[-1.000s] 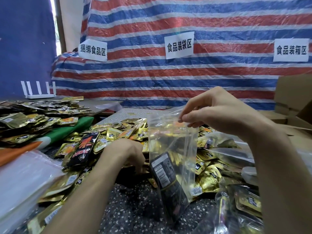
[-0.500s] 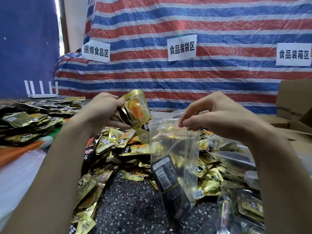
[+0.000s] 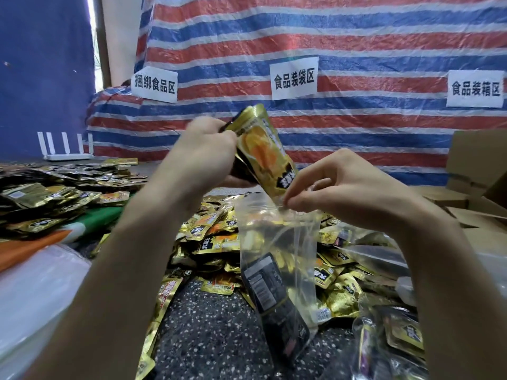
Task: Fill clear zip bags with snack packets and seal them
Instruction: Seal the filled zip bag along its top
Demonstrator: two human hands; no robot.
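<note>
Moved up and rightward since the earlier frame, the gold foil packet [image 3: 263, 149] now slants with its lower end at the mouth of the clear zip bag [image 3: 277, 242]. The left hand [image 3: 208, 149] grips the packet's upper end.

Nearest, a strip of bare speckled tabletop [image 3: 214, 341] runs between the forearms, hemmed in by loose gold packets [image 3: 216, 242] on both sides. The bag, thin and crinkled, hangs over this strip with one black packet [image 3: 274, 303] inside, and the right hand [image 3: 343, 187] pinches its top edge.

A glossy stack of clear bags [image 3: 35, 292] lies at near left, and filled bags [image 3: 392, 346] lie at near right. Farther left, another heap of packets [image 3: 49, 193] spreads before a white router [image 3: 65, 154] with five upright antennas. Brown cardboard boxes [image 3: 477, 165] crowd the right edge.

Behind, a red, white and blue striped tarpaulin [image 3: 329, 37] carries three paper signs [image 3: 295, 78].
</note>
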